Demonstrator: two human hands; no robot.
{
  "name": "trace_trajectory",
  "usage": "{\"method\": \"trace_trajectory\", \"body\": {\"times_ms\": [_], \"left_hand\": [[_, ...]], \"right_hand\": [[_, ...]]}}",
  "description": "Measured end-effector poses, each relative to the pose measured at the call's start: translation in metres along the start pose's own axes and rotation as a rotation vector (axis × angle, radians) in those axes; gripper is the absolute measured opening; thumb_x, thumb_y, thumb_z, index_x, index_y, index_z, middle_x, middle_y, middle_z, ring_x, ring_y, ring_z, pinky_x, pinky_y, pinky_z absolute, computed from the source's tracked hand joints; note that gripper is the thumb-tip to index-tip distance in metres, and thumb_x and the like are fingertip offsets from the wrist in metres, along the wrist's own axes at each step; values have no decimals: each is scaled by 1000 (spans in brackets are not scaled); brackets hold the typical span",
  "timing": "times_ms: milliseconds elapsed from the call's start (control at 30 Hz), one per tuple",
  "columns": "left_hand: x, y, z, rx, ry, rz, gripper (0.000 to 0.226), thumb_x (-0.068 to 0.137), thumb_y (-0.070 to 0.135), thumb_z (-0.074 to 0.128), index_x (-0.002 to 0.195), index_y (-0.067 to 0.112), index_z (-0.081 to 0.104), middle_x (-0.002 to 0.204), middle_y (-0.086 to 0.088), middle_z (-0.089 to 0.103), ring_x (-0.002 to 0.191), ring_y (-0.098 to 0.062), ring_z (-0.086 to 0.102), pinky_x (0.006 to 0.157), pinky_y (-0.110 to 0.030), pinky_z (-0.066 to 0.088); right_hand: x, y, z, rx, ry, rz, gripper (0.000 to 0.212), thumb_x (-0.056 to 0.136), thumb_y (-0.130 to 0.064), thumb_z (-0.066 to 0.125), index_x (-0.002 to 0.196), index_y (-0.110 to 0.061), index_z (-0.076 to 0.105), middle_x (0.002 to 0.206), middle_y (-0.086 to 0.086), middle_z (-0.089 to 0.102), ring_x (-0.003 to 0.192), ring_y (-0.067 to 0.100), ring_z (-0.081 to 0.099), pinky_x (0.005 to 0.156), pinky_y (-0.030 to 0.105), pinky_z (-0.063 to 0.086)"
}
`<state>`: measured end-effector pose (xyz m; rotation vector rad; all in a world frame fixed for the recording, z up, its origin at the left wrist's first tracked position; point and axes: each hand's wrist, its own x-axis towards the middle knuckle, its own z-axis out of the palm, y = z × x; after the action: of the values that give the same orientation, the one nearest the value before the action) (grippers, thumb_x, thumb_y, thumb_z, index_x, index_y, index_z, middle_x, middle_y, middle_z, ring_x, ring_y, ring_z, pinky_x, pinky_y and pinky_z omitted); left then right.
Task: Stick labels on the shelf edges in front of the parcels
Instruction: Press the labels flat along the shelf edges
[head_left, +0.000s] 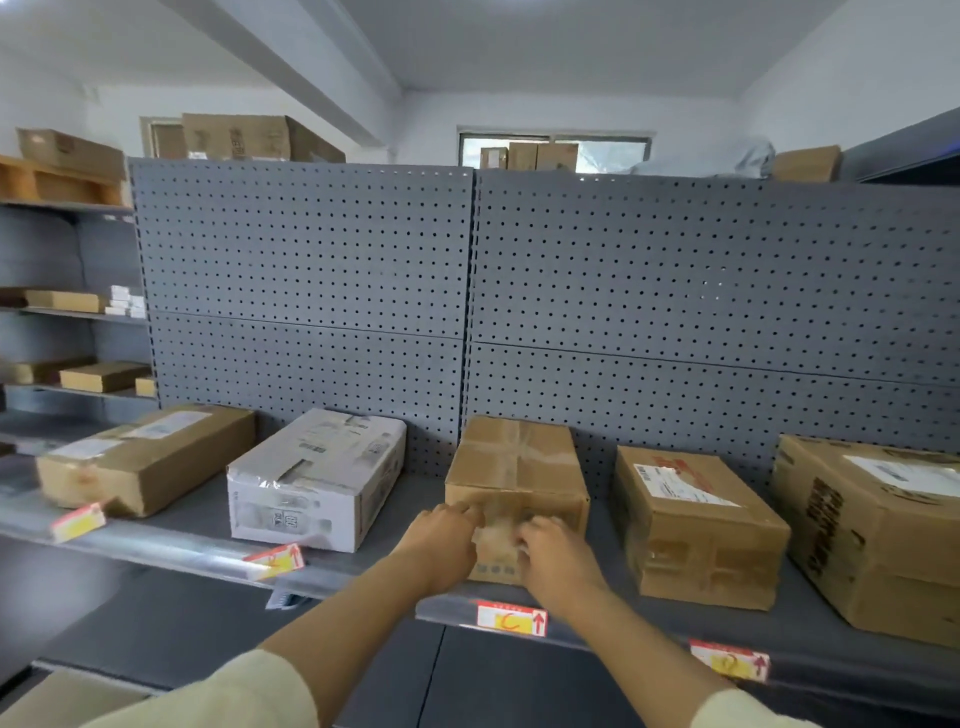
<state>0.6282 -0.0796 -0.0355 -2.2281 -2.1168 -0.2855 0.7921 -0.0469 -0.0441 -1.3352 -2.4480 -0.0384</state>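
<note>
Both hands reach forward to the front face of a brown cardboard parcel with clear tape across its top (514, 480), which sits in the middle of the row; the left hand (447, 540) lies against the left part of that face near its upper edge, and the right hand (551, 557) is just beside it on a pale patch of the same face; both are blurred, so I cannot tell whether either one grips or merely touches the parcel; cream-coloured sleeves (218, 693) cover the forearms near the bottom edge of the view; the parcel stands on a long dark grey metal shelf (197, 514) backed by a grey perforated panel (311, 249); four red, white and yellow paper labels show along the shelf's front edge; one (511, 618) is directly below the hands in front of the taped parcel; another (730, 661) is to its right in front of a brown carton with a white shipping slip (696, 525); a third (275, 560), tilted, is in front of a white printed carton (317, 478); the fourth (78, 521), also tilted, is in front of a long flat brown box (145, 457) at the far left; a large brown carton with dark lettering (878, 530) stands at the right end of the row; further shelves at the far left (72, 314) carry small flat boxes, and more cartons (234, 136) sit on top of the panel.
</note>
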Motion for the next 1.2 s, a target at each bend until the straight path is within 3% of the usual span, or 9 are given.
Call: {"method": "trace_trajectory", "body": {"times_ms": [200, 467, 733, 1000, 1200], "left_hand": [[6, -9, 6, -33, -18, 72, 38, 92, 18, 46, 129, 19, 49, 134, -7, 55, 117, -29, 53, 95, -37, 43], [-4, -4, 17, -16, -75, 97, 45, 94, 15, 43, 139, 15, 40, 148, -9, 42, 119, -31, 52, 100, -41, 42], [-11, -2, 38, -60, -151, 22, 44, 92, 8, 43, 136, 13, 42, 137, -9, 48, 114, -33, 54, 92, -40, 45], [2, 10, 67, -105, -290, 73, 45, 90, 4, 43, 134, 13, 48, 138, -10, 50, 120, -31, 54, 102, -42, 46], [5, 7, 77, -49, -312, 163, 53, 89, 2, 49, 139, 20, 47, 143, -9, 48, 125, -32, 50, 104, -45, 43]], "right_hand": [[-7, -11, 5, -11, -8, 95, 24, 95, -14, 45, 112, -11, 62, 118, 8, 59, 109, 25, 55, 86, 35, 46], [-31, -7, 43, -28, -171, 190, 32, 94, -9, 41, 115, -14, 64, 122, 7, 62, 109, 27, 61, 90, 34, 49], [-34, 6, 63, -4, -231, 106, 36, 94, -4, 44, 126, -16, 56, 137, 0, 45, 127, 17, 43, 98, 32, 42], [-23, 11, 71, 12, -223, 78, 46, 92, 1, 46, 133, -19, 52, 134, 0, 46, 123, 20, 45, 98, 34, 43], [-17, 11, 69, -48, -299, 46, 37, 92, 0, 44, 126, -12, 55, 127, 5, 46, 119, 25, 44, 97, 40, 44]]}}
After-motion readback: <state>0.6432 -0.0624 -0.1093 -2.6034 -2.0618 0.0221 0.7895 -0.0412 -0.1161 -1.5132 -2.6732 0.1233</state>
